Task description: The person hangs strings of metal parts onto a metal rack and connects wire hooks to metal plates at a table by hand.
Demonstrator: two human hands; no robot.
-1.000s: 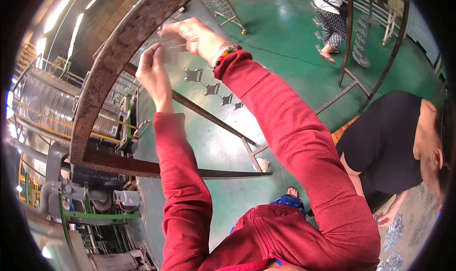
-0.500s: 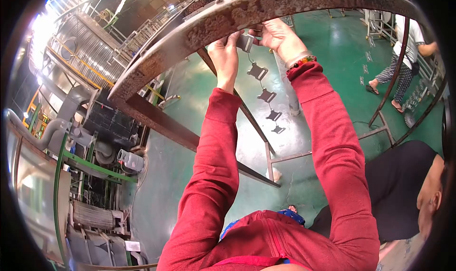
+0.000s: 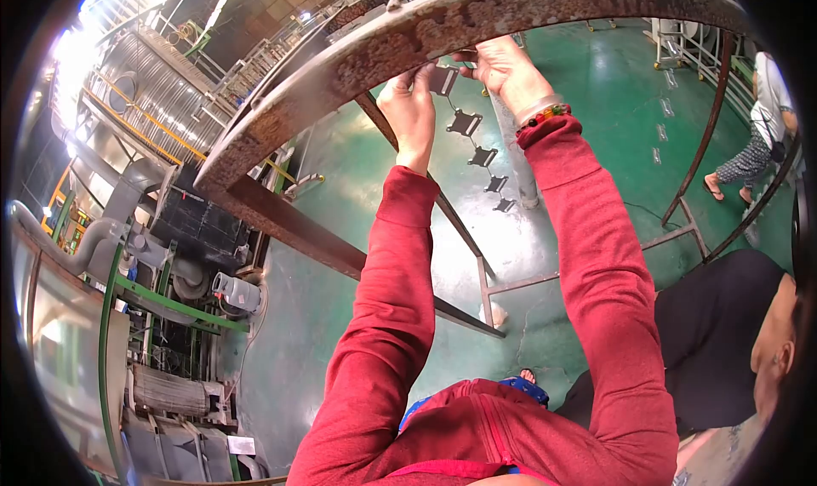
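A string of dark, flat metal plates with cornered lugs hangs by thin wire below the rusty frame bar (image 3: 477, 22). Its top plate (image 3: 442, 81) is pinched by my left hand (image 3: 408, 116) at the left edge. My right hand (image 3: 509, 76) is closed beside that plate's right edge, its fingertips partly hidden by the bar, so what they grip cannot be made out. Below hang a second plate (image 3: 464, 123), a third plate (image 3: 482, 157) and smaller-looking ones farther down.
Slanting steel legs (image 3: 468, 316) of the frame stand on the green floor (image 3: 332, 350). Another person in dark trousers (image 3: 723, 341) is close on my right. Farther right a person in a white top (image 3: 770, 103) walks past similar hanging pieces (image 3: 663, 133). Machinery with a grey motor (image 3: 237, 292) stands left.
Both hands have shifted slightly right with the top plate, and the hanging string has swung. The person in the white top has moved farther right.
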